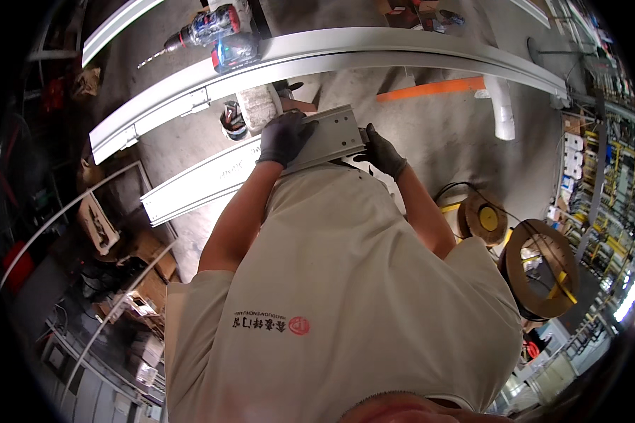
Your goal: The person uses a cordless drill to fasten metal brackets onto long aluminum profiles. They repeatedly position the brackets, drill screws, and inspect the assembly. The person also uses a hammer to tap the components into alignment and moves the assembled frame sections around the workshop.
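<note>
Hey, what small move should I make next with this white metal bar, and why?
Probably settle your right hand firmly on the right end of the white metal bar while your left hand steadies it. The left lies over the bar; the right is close at that end, but its exact grip is hard to make out.

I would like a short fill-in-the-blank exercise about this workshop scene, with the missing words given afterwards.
1. Of the left hand and right hand, the one at the end of the metal profile is the ____.
2. The drill has its bit pointing toward the picture's ____ side.
3. The thin bar between the right hand and the long white rail is coloured ____.
Missing words: right hand; left; orange.
</note>
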{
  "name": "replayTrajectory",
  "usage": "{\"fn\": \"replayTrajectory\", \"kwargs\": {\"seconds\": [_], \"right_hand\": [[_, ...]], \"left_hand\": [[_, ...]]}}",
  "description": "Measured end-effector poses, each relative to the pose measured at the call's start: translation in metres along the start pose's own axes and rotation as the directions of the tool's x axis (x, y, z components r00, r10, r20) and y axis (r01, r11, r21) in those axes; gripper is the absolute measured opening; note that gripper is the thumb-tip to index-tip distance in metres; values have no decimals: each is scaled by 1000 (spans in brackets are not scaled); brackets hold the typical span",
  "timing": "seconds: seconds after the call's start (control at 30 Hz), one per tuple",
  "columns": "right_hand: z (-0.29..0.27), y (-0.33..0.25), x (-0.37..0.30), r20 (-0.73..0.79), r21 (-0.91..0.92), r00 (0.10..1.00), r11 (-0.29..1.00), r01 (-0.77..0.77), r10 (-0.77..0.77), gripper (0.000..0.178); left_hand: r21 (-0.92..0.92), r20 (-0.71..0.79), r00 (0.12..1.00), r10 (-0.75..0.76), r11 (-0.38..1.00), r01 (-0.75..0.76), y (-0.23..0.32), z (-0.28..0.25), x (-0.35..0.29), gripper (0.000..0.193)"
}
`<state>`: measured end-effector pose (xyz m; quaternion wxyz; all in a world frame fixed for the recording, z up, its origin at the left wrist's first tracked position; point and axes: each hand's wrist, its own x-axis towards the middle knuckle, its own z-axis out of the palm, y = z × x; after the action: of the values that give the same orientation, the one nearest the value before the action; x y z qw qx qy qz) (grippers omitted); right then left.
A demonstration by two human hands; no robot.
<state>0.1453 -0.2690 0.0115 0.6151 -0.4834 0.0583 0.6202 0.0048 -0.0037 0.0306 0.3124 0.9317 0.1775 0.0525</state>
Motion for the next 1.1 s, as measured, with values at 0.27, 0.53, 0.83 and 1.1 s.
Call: {"fn": "replayTrajectory", "kwargs": {"seconds": [0.27, 0.53, 0.83, 1.1], "right_hand": [[13, -4, -30, 76, -2, 964, 967, 256, -256, 37], [25, 39, -59, -49, 302, 974, 926, 227, -222, 27], [23, 22, -66, 7, 32, 971, 971, 237, -238, 47], [22, 2, -65, 34, -29, 987, 987, 158, -157, 42]], "left_hand": [[-75, -19, 987, 157, 985, -158, 18, -10, -4, 36], [-8, 283, 922, 266, 961, -275, 74, -27, -9, 90], [84, 466, 883, 59, 990, -110, 78, -20, 7, 108], [20, 473, 881, 2, 1000, -13, 84, -18, 8, 108]]}}
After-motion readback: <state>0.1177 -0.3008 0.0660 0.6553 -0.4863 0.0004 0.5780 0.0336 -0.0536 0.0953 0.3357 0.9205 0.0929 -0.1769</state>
